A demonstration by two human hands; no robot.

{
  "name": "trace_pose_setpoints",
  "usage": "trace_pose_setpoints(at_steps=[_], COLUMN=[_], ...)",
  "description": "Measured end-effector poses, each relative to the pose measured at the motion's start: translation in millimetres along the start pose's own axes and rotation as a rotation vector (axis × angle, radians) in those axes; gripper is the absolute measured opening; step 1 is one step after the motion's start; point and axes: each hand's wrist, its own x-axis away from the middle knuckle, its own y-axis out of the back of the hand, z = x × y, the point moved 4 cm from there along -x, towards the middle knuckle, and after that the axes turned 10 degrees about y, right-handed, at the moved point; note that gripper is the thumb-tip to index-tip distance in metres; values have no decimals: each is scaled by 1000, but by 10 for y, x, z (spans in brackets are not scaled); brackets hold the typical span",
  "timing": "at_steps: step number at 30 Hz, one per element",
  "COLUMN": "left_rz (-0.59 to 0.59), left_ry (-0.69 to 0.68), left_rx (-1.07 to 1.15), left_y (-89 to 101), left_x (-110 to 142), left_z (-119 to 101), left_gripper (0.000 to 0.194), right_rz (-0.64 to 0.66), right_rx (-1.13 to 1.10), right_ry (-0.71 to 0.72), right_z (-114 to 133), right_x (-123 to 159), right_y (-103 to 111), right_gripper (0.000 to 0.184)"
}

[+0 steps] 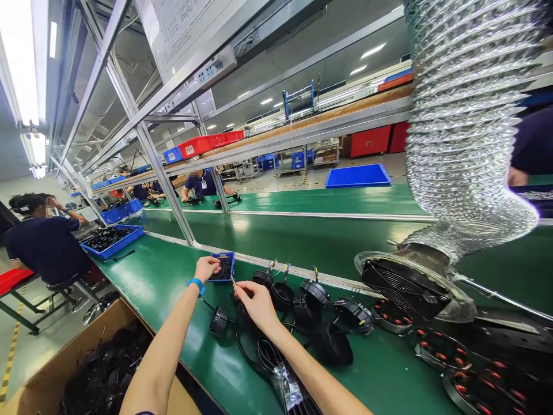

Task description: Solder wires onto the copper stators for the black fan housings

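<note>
Being pinched by the right hand (256,305), wires (234,280) are presumably steadied; whether the left hand (207,270) beside the tray (233,266) grips cannot be told.

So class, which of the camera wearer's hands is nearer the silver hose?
Right. The right hand is left of the silver hose, beside black round parts; the left hand is farther left, at the small blue bin.

On my green bench (159,259): sm. blue bin (234,268) nr back rail, blk round parts (315,290) clumped, bundled cables (270,353), red/blk rings (391,316) R, lg. blue tray (123,244) far L.
</note>
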Motion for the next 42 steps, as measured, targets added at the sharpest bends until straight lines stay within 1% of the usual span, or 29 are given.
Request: trace_pose_setpoints(at_steps=[7,21,28,32,36,42], left_rz=[-5,-58,-65,-84,-89,-83], left_ry=[30,-72,-60,-60,-98,-140], left_rx=[25,36,51,54,78,96], left_y=[33,86,92,105,119,141], left_x=[35,34,52,87,163,191], left_z=[36,41,69,61,7,-44], left_gripper=[20,12,18,17,14,24], right_rz=[0,-11,-10,-18,-37,-60], right_rx=[3,49,51,64,76,114], right_ry=[-2,12,26,23,11,21], right_z=[-1,33,46,43,50,60], right_x=[5,19,22,25,38,19], right_y=[7,8,1,-2,-10,-15], right_gripper=[29,28,28,26,22,18])
